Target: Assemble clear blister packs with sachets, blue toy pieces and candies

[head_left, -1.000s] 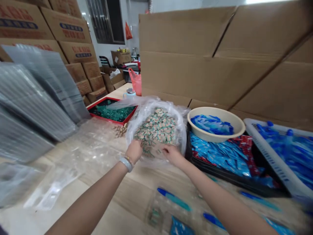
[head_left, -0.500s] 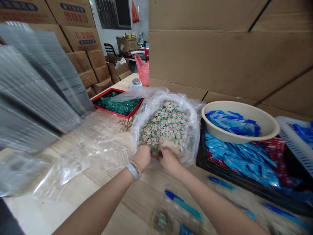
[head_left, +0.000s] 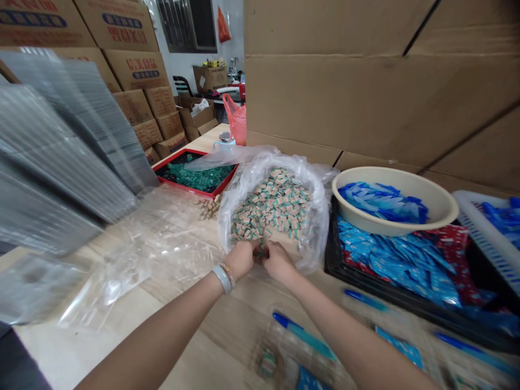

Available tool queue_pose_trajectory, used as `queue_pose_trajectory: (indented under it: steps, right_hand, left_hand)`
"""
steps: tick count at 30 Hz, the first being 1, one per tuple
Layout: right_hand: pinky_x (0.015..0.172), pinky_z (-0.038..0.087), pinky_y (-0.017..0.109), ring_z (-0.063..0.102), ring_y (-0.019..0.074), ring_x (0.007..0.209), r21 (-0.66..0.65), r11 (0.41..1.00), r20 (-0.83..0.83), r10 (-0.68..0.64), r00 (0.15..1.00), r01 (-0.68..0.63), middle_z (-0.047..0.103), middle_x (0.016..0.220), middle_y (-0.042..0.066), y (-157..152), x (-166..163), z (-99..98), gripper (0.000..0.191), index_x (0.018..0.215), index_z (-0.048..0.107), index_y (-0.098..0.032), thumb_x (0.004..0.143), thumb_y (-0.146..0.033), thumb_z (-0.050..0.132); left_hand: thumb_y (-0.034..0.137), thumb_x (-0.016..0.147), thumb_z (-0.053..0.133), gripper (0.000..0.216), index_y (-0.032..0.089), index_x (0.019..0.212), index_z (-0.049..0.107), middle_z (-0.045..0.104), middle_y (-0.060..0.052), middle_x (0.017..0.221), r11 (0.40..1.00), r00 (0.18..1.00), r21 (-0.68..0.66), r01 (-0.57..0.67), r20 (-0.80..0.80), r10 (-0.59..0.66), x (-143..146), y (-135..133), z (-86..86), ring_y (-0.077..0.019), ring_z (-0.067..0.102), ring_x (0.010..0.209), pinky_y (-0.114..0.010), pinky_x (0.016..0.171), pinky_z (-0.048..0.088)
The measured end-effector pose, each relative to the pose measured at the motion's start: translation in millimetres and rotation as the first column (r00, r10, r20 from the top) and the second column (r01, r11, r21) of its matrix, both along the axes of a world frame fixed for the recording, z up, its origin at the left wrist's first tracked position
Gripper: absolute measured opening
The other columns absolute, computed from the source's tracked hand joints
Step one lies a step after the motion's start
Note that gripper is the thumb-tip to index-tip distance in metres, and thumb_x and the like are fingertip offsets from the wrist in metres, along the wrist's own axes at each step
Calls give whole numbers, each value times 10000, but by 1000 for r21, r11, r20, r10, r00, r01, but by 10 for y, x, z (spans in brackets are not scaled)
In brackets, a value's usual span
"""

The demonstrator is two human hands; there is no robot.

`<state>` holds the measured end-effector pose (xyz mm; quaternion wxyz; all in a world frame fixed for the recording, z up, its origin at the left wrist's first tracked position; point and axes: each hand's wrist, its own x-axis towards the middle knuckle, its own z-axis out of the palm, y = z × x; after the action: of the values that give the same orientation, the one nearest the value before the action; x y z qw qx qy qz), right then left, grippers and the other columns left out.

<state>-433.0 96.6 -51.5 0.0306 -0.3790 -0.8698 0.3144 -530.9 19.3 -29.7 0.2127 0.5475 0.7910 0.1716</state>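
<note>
Closer together than a second ago, left hand [head_left: 239, 259] and right hand [head_left: 280, 263] meet, fingers curled, at small packets [head_left: 278, 200] in the plastic bag [head_left: 323, 216], grip too hidden to tell!

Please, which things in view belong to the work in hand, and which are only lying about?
Seems to belong:
small pink-and-green squares, at the left hand and right hand
clear plastic bag around them
probably the blue packets and cream basin

Seems only lying about:
lidded mug
red carrier bag
stacked cartons
</note>
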Motion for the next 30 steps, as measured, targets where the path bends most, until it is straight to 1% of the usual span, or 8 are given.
queue_pose_trajectory:
  steps: [4, 7, 10, 13, 16, 20, 25, 30]
  right_hand:
    - [628, 366, 236, 534, 154, 730, -9, 1000, -52, 25, 998, -25, 597, 815, 61, -26, 61, 9, 250, 887, 535, -146, 646, -81, 520]
    - [690, 370, 254, 525, 172, 810, 105, 992, -24, 76, 997, -73, 579, 858, 77, 8, 145, 25, 252, 887, 556, -152, 663, -62, 483]
    - [715, 370, 266, 512, 175, 818, 176, 974, 25, 141, 990, -143, 555, 860, 75, 60, 231, 20, 184, 812, 582, -166, 683, -84, 480]
    - [721, 376, 259, 506, 163, 808, 159, 975, -10, 157, 988, -153, 543, 858, 66, 91, 288, -16, 175, 824, 579, -162, 684, -97, 497]
    - [731, 384, 260, 499, 154, 805, 143, 972, -84, 200, 976, -187, 533, 850, 52, 96, 325, -64, 206, 822, 572, -166, 671, -62, 478]
    - [735, 401, 278, 501, 163, 817, 120, 966, -163, 246, 955, -229, 536, 864, 62, 91, 371, -112, 253, 836, 562, -158, 653, -29, 445]
    - [754, 413, 303, 515, 175, 836, 97, 979, -213, 199, 956, -182, 551, 882, 71, 91, 398, -149, 316, 899, 549, -151, 628, -24, 445]
    - [746, 422, 301, 530, 170, 805, 66, 989, -249, 147, 957, -134, 567, 883, 71, 95, 398, -169, 342, 950, 518, -150, 638, -33, 442]
  left_hand:
    - [52, 675, 421, 262, 124, 804, 637, 644, -109, 812, 999, 998, -29, 42, -41, -43, -48, -51, 26, -190, 583, 783, -260, 700, 421]
    - [46, 678, 420, 278, 116, 839, 635, 629, -132, 874, 999, 997, -33, 28, -74, -30, -62, -93, 25, -202, 576, 831, -274, 738, 420]
    - [34, 676, 419, 328, 142, 903, 631, 617, -115, 935, 1000, 999, 3, 25, -29, -25, -79, -118, 12, -191, 566, 878, -271, 778, 416]
    - [44, 687, 423, 326, 148, 915, 631, 618, -104, 921, 1000, 1000, -24, 4, -18, -5, -80, -134, 12, -185, 564, 890, -270, 798, 415]
    - [71, 701, 436, 301, 142, 927, 623, 610, -109, 903, 997, 996, -74, -29, -90, 23, -21, -145, 31, -196, 568, 871, -282, 778, 429]
    - [105, 735, 439, 247, 144, 896, 623, 574, -111, 979, 1000, 988, -4, 11, -157, -12, 138, -106, 45, -189, 557, 889, -279, 793, 427]
    - [130, 802, 357, 267, 129, 820, 623, 606, -115, 834, 996, 983, -57, 64, -167, -72, 286, 13, -1, -193, 586, 798, -289, 703, 450]
    - [116, 796, 357, 289, 153, 984, 573, 632, -103, 873, 999, 998, 33, 5, -63, -3, 307, 60, -32, -186, 595, 842, -265, 710, 443]
